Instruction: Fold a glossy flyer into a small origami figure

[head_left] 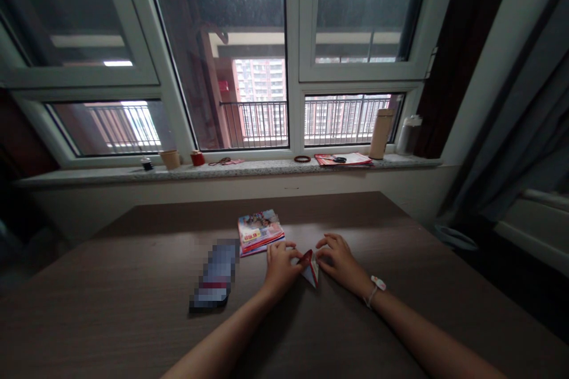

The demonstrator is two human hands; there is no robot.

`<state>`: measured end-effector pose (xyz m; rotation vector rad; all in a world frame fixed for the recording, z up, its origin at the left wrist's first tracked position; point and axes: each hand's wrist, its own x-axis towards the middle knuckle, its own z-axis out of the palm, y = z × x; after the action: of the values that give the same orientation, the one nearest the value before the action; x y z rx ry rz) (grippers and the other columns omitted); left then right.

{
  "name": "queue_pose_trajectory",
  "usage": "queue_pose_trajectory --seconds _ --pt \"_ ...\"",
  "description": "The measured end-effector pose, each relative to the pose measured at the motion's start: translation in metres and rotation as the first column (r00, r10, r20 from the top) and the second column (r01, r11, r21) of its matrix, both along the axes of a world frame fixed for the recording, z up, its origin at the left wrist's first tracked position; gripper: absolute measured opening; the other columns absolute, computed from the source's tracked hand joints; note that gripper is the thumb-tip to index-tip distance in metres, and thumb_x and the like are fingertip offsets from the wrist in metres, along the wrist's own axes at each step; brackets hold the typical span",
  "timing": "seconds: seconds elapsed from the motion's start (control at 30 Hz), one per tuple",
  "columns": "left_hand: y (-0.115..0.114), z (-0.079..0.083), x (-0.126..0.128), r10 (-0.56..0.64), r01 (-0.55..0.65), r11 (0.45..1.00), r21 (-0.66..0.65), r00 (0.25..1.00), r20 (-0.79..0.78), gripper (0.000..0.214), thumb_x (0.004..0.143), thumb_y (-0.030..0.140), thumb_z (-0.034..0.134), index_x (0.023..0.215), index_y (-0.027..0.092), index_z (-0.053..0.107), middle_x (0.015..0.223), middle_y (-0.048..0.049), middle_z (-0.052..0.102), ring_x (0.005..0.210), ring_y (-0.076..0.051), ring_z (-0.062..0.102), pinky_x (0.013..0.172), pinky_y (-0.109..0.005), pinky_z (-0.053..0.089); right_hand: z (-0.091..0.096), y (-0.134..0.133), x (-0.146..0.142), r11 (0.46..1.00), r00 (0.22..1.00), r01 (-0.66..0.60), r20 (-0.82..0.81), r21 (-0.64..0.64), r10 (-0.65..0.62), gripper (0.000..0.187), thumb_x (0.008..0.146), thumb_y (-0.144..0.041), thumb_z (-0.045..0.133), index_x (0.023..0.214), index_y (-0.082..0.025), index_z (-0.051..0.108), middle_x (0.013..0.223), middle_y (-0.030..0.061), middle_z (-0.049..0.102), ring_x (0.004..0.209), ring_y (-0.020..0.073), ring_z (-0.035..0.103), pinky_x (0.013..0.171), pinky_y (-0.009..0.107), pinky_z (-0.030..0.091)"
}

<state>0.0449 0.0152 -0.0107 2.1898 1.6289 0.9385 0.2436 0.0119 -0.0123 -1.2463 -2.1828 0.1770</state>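
Note:
A small piece of folded paper (310,273), red and pale with a pointed lower tip, is between my two hands just above or on the brown table (146,260). My left hand (283,268) pinches its left side, thumb and fingers closed at the edge. On the other side my right hand (338,262) has its thumb and fingers bent around the paper's right edge, also closed on it. A bracelet (376,291) circles my right wrist. Right behind my left hand lies a stack of printed leaflets (260,230).
Left of my left hand lies a phone-shaped object (216,275), blurred out. On the windowsill (267,167) stand a paper cup (170,159), a red container (197,158), a tan bottle (381,135) and a clear bottle (409,135); scissors (340,160) lie on papers.

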Motion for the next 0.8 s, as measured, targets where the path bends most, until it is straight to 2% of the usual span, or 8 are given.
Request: queue_pose_trajectory --seconds 0.2,0.47,0.63,0.8 --pt "0.002 -0.002 0.000 0.008 -0.007 1.000 0.026 0.998 -0.066 0.014 0.073 0.037 0.070 0.082 0.027 0.076 0.111 -0.0034 0.064 0.107 -0.026 0.046 0.096 -0.040 0.032 0.006 -0.005 0.000 0.995 0.999 -0.038 0.022 -0.092 0.040 0.013 0.081 -0.030 0.063 0.092 -0.029 0.070 0.110 0.0022 0.062 0.126 0.0268 0.037 0.110 0.049 0.025" --pt "0.000 0.000 0.001 0.005 -0.002 0.999 0.051 0.998 -0.064 0.013 0.073 0.036 0.069 0.081 0.028 0.075 0.110 -0.0038 0.064 0.107 -0.028 0.047 0.094 -0.041 0.034 0.008 -0.011 -0.007 0.994 1.000 -0.005 -0.024 -0.110 0.002 0.013 0.081 -0.025 0.061 0.090 -0.028 0.069 0.108 0.0019 0.064 0.124 0.0256 0.040 0.109 0.047 0.025" --pt "-0.002 0.002 0.002 -0.003 0.005 0.999 0.038 0.999 -0.037 0.013 0.073 0.037 0.070 0.082 0.029 0.075 0.110 -0.0035 0.064 0.108 -0.028 0.047 0.097 -0.044 0.031 0.012 -0.007 -0.005 0.990 0.997 0.068 -0.027 -0.127 -0.072 0.012 0.083 -0.027 0.058 0.086 -0.027 0.070 0.104 0.0020 0.066 0.123 0.0262 0.041 0.108 0.050 0.024" --pt "-0.002 0.001 0.002 0.001 0.000 1.000 0.022 0.999 -0.049 0.014 0.072 0.036 0.071 0.085 0.031 0.074 0.112 -0.0027 0.062 0.109 -0.027 0.045 0.100 -0.046 0.029 0.011 -0.004 -0.001 0.990 0.998 0.070 0.003 -0.125 -0.070 0.012 0.082 -0.030 0.061 0.087 -0.028 0.071 0.106 0.0015 0.065 0.125 0.0266 0.038 0.109 0.050 0.022"
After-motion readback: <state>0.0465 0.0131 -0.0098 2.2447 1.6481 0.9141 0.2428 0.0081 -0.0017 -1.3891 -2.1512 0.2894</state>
